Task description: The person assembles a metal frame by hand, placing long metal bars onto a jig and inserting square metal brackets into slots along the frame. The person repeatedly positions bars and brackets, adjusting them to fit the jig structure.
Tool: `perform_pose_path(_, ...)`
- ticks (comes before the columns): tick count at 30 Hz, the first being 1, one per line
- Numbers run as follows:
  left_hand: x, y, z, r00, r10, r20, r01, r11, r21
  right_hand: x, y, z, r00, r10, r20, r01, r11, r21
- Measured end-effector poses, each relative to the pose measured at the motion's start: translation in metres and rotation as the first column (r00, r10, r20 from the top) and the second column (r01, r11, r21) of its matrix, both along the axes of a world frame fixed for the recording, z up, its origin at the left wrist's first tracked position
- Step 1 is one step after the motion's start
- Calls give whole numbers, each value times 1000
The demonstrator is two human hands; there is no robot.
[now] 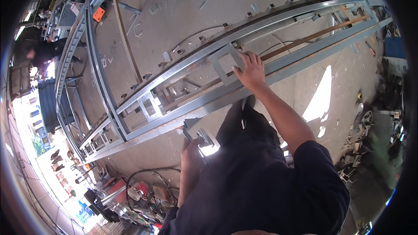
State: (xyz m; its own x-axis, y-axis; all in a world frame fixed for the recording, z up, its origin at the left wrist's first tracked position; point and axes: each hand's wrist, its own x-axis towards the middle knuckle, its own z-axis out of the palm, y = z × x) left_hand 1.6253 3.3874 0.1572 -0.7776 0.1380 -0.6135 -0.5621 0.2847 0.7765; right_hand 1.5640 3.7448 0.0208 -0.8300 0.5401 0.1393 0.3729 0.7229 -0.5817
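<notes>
A flat grey metal plate with a square cut-out [216, 66] lies across two long steel rails in front of me. My right hand [252, 72] is at its right side, thumb by the cut-out and fingers bent over the edge. Close to my body, my left hand [190, 152] grips a stack of metal plates [210, 141], one catching bright light. How many are in the stack I cannot tell. Further left, a similar shiny square plate [150, 105] sits between the same rails.
The long steel frame [183, 109] runs from lower left to upper right. Another frame [96, 67] stands at the left, beside an orange box [99, 14]. A person [48, 52] is at the far left. Cables and tools [143, 189] lie at lower left, scrap [355, 156] at right.
</notes>
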Motion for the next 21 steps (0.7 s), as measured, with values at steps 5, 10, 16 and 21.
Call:
perform_pose_path(5, -24, 37, 25, 952, 162, 261, -196, 974, 112, 9, 18, 11, 919, 375, 121, -383, 922, 54)
perform_pose_path(10, -42, 51, 32, 910, 199, 365, -262, 956, 132, -59, 46, 20, 910, 389, 144, -408, 902, 141)
perform_pose_path(16, -62, 55, 34, 868, 248, 430, -291, 956, 35, -110, 80, -12, 861, 448, 242, -490, 858, 154)
perform_pose_path(21, -66, 53, 24, 878, 251, 407, -304, 950, 72, -112, 88, -17, 848, 500, 174, -524, 841, 136)
